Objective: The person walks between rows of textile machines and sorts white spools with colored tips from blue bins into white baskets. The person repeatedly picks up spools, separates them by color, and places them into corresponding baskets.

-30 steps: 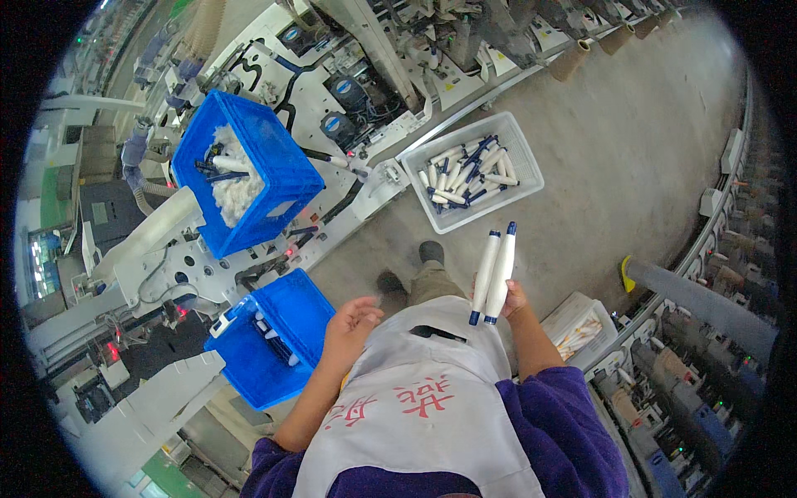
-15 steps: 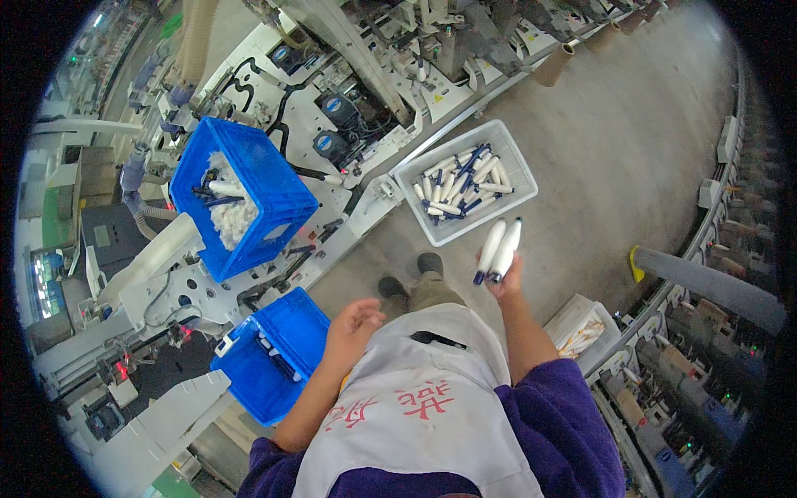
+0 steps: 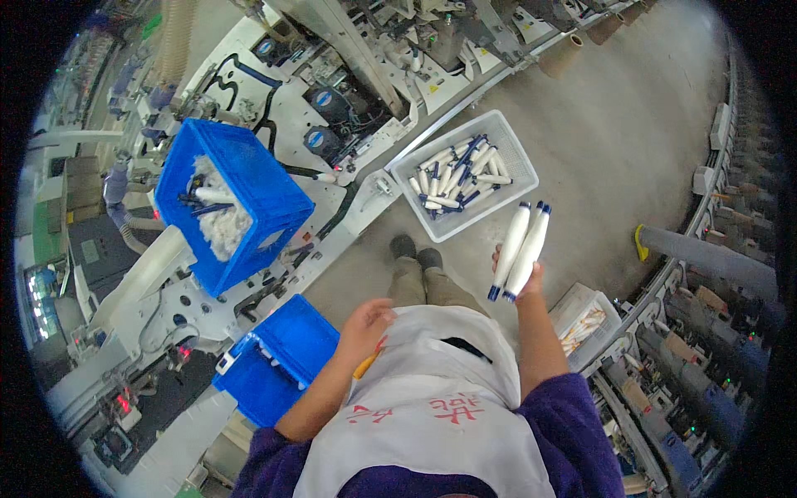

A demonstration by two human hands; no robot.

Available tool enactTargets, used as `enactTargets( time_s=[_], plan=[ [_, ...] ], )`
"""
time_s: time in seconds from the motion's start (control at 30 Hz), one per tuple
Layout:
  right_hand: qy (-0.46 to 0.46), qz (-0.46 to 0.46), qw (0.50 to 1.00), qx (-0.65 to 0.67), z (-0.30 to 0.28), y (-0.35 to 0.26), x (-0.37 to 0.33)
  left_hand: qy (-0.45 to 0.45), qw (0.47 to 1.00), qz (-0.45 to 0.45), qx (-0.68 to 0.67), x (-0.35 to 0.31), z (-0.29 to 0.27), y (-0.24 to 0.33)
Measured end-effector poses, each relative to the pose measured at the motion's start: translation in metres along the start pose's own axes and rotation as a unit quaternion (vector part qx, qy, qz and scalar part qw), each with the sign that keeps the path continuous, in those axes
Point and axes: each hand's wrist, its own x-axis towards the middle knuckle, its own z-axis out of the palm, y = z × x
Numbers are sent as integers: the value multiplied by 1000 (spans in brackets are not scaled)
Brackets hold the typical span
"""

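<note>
Left hand (image 3: 365, 322) rests curled at the white apron (image 3: 432, 390), holding nothing visible. Right hand (image 3: 519, 278) grips two white bobbins (image 3: 519, 249), raised, not yet set down. Beyond, on the floor (image 3: 614, 149), grey tray (image 3: 508, 137) already holds many bobbins. Left: blue crates (image 3: 282, 199).

Two white bobbins (image 3: 520, 250) nearer grey tray (image 3: 514, 153)

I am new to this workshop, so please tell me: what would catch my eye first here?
First, the two white yarn bobbins with blue tips, held up in the right hand at centre. Beyond them, a grey plastic tray of similar bobbins sits on the floor. At left, a bright blue plastic crate holding white fibre rests on the machine, while the left hand touches the white apron.
</note>
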Motion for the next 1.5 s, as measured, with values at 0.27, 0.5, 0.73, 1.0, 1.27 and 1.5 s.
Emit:
enactTargets(
  time_s=[0.27, 0.5, 0.73, 1.0, 1.27, 1.5],
  plan=[
    [55, 31, 996, 70, -58, 42, 7, -5, 958, 6, 285, 201, 21, -63],
    [103, 62, 975, 186, -164, 60, 94, 26, 885, 107, 451, 457, 93, -149],
    [5, 168, 979, 119, -236, 42, 141, 34, 813, 34, 580, 680, 199, -223],
    [-48, 186, 976, 100, -252, 10, 143, 65, 755, 18, 652, 778, 274, -266],
    [-58, 210, 976, 30, -247, -7, 160, 132, 743, -41, 655, 792, 261, -279],
    [-68, 228, 969, 66, -242, 1, 169, 206, 859, 90, 460, 743, 253, -304]
  ],
)
